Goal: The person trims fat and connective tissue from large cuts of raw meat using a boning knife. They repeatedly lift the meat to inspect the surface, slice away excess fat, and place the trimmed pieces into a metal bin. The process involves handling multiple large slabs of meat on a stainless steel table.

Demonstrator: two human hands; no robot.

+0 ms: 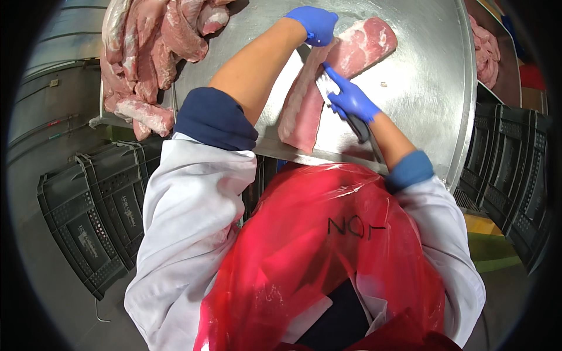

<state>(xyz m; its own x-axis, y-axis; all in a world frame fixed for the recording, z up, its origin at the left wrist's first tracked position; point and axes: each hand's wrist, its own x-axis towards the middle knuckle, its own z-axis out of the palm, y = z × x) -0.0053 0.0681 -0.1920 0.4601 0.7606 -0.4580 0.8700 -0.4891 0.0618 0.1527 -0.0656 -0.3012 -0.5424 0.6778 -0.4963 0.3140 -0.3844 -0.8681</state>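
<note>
A long pale-pink slab of meat (301, 120) lies lengthwise on the metal table, one end by the near edge. Beside its far part, and touching it, is a thicker redder part with white fat (367, 45); whether the two are still joined I cannot tell. My left hand (318, 26), in a blue glove, is closed at the far end of the slab, its fingertips partly hidden. In my right hand (354, 100), gloved too, is a knife (326, 86). Its blade lies against the slab's right side, my index finger stretched along it, and the dark handle points toward me.
A heap of meat pieces (149, 50) covers the table's far left corner. The metal table (424, 88) has a raised rim. Black crates (96, 216) stand low at the left, and more black crates (497, 169) at the right. Another tray of meat (485, 52) is at far right.
</note>
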